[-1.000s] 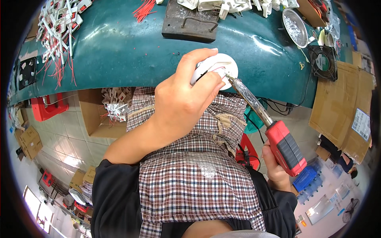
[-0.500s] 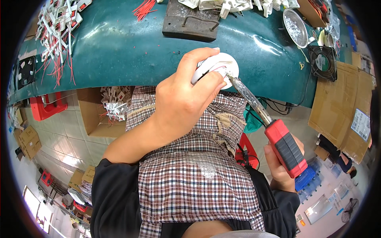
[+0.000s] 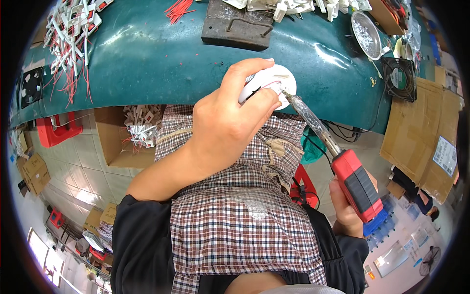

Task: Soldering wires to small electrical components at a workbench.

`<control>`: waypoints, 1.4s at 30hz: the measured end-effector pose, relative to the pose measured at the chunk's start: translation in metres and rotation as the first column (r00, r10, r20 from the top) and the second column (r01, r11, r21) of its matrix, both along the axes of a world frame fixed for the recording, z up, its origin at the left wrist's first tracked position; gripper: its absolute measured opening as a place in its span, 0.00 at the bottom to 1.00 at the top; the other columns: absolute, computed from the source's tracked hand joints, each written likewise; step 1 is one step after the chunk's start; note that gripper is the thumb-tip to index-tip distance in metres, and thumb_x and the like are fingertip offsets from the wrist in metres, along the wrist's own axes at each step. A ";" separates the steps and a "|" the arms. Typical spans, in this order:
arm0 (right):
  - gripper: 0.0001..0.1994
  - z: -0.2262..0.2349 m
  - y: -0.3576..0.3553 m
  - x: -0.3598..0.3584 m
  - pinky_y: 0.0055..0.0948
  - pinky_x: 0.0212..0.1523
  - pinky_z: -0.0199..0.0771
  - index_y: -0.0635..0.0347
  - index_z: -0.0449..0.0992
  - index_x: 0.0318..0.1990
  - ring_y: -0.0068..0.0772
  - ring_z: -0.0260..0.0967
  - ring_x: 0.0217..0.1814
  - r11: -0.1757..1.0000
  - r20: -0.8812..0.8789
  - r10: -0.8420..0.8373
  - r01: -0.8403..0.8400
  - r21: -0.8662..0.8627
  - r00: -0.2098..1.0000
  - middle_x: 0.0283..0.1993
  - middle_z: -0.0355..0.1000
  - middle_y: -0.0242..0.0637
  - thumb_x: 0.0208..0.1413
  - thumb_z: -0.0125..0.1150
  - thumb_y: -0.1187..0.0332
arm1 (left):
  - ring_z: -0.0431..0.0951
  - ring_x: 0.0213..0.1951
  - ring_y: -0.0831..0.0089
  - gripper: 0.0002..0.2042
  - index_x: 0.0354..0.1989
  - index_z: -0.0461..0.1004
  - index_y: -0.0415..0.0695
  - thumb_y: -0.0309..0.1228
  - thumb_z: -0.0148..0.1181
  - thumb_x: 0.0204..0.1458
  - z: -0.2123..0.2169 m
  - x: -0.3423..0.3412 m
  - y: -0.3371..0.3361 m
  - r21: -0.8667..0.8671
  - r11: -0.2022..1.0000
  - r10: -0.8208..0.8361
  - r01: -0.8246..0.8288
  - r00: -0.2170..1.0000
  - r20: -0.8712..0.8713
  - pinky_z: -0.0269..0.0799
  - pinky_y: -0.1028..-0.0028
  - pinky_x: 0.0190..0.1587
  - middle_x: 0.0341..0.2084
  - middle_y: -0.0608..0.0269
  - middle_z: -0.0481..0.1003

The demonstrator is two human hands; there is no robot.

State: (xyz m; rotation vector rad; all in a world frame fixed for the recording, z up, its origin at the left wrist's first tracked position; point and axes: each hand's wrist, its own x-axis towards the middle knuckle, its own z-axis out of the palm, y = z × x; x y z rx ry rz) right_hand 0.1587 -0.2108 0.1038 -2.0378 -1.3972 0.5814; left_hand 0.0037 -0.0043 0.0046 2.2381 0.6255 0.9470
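Note:
My left hand (image 3: 230, 110) is closed round a white round plastic part (image 3: 287, 76), gripped at the near edge of the green table. A thin red wire shows inside the part, and my fingers hide its left side. In my right hand (image 3: 346, 206) is a soldering iron (image 3: 360, 183) with a red and black handle. Its metal shaft slants up and left, and the tip is at the white part beside my left thumb. Whether the tip touches cannot be made out. My right fingers are partly behind the handle.
On the green table (image 3: 147, 73) are a dark metal block with a handle (image 3: 235, 32), red wires (image 3: 178, 10), wired white parts (image 3: 73, 34), a metal dish (image 3: 366, 36) and a small black fan (image 3: 399, 78). Below stands a cardboard box (image 3: 110, 142) of white parts.
The view has shifted very slightly. The soldering iron's tip has moved a little within the white part, and its handle sits slightly lower and to the right. Both grips are the same.

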 end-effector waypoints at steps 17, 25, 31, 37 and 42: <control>0.11 -0.004 0.001 -0.001 0.29 0.28 0.72 0.66 0.76 0.34 0.40 0.74 0.25 1.000 0.014 0.014 -0.015 0.023 1.000 0.27 0.72 0.43 0.41 0.69 0.80 | 0.82 0.31 0.68 0.10 0.31 0.79 0.43 0.24 0.75 0.42 -0.002 0.000 0.000 0.004 1.000 -0.007 0.007 1.000 0.015 0.78 0.74 0.27 0.51 0.53 0.76; 0.07 0.006 -0.029 -0.003 0.30 0.33 0.74 0.66 0.76 0.31 0.41 0.75 0.31 0.972 0.067 -0.217 0.222 -0.073 0.974 0.30 0.73 0.43 0.44 0.68 0.76 | 0.82 0.31 0.68 0.11 0.31 0.79 0.43 0.23 0.75 0.41 -0.002 0.001 0.001 0.009 1.000 -0.004 0.004 1.000 0.019 0.79 0.74 0.28 0.51 0.53 0.76; 0.10 -0.022 0.009 -0.002 0.19 0.21 0.61 0.71 0.70 0.46 0.17 0.53 0.15 0.779 -0.475 -0.379 0.551 0.299 0.794 0.31 0.67 0.36 0.59 0.57 0.77 | 0.82 0.32 0.66 0.11 0.34 0.77 0.46 0.27 0.72 0.42 -0.004 -0.002 0.001 0.031 0.999 -0.008 0.008 1.000 -0.006 0.79 0.73 0.30 0.51 0.57 0.75; 0.17 -0.056 0.074 0.027 0.24 0.32 0.73 0.68 0.70 0.55 0.19 0.69 0.30 0.737 -0.424 -0.364 0.535 0.414 0.829 0.37 0.72 0.33 0.59 0.63 0.78 | 0.83 0.32 0.65 0.10 0.32 0.78 0.42 0.23 0.74 0.43 0.004 0.000 0.002 0.020 1.000 -0.009 0.010 0.999 -0.042 0.80 0.71 0.29 0.51 0.53 0.76; 0.25 -0.110 0.135 0.057 0.31 0.52 0.74 0.63 0.67 0.55 0.29 0.72 0.52 0.724 -0.285 -0.342 0.445 0.527 0.895 0.49 0.73 0.36 0.52 0.73 0.75 | 0.83 0.33 0.63 0.08 0.33 0.77 0.42 0.24 0.71 0.48 0.005 0.000 0.001 -0.054 0.997 -0.053 0.048 0.994 -0.093 0.81 0.69 0.30 0.50 0.53 0.75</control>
